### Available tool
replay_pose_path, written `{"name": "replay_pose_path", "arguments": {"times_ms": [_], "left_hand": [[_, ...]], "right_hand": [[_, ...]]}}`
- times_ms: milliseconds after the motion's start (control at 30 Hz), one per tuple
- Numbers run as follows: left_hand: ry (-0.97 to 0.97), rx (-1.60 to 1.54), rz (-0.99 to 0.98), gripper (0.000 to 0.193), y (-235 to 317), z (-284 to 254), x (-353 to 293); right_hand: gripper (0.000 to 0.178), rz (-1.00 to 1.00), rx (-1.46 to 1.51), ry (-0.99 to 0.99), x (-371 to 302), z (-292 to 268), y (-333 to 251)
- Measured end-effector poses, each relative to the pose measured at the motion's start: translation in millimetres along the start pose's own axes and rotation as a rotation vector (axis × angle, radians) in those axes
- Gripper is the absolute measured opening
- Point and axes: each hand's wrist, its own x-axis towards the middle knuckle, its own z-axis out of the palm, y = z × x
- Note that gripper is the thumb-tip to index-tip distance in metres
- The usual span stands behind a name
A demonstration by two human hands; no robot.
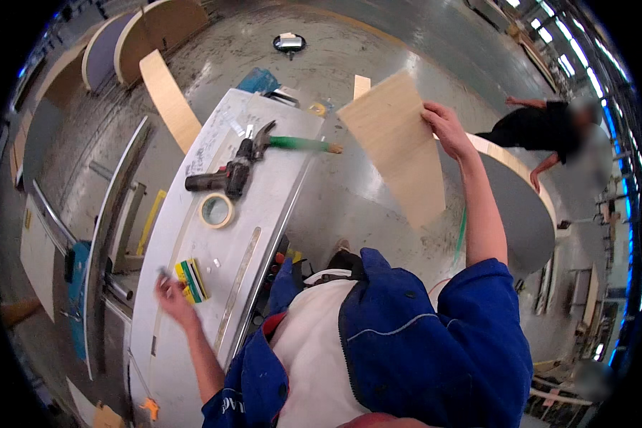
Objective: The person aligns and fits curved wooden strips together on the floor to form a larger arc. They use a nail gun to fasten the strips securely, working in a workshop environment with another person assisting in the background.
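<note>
My right hand [446,128] is closed on the edge of a thin, pale wooden board [399,153], which hangs tilted above the floor. Over the white bench [210,282], my left hand [175,298] has its fingers drawn together beside a yellow and green packet [192,280]. A small greyish thing shows blurred at those fingertips, too unclear to name. Farther along the bench lie a roll of masking tape [216,211], a cordless drill [228,172] and a hammer with a green handle [296,143].
A person in dark clothes [542,128] stands at the right beside a curved grey panel [517,200]. Curved panels [107,53] stand at the far left. A long wooden strip [170,100] leans near the bench's far end. A round black-rimmed object [289,43] sits on the floor.
</note>
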Motion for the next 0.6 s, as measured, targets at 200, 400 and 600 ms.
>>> {"name": "replay_pose_path", "arguments": {"times_ms": [200,400,600], "left_hand": [[-0.688,-0.143,0.47,0.011,199.7,224.9,-51.3],[-0.668,0.08,1.03,0.011,357.7,363.0,-101.3],[-1.142,-0.113,0.501,0.013,387.6,446.5,-114.9]], "right_hand": [[0.03,-0.161,0.074,0.093,-12.2,1.6,-7.6],[0.028,-0.341,0.237,0.294,-23.9,-36.2,32.2],[0.028,-0.374,0.479,0.397,-44.2,-78.0,51.2]]}}
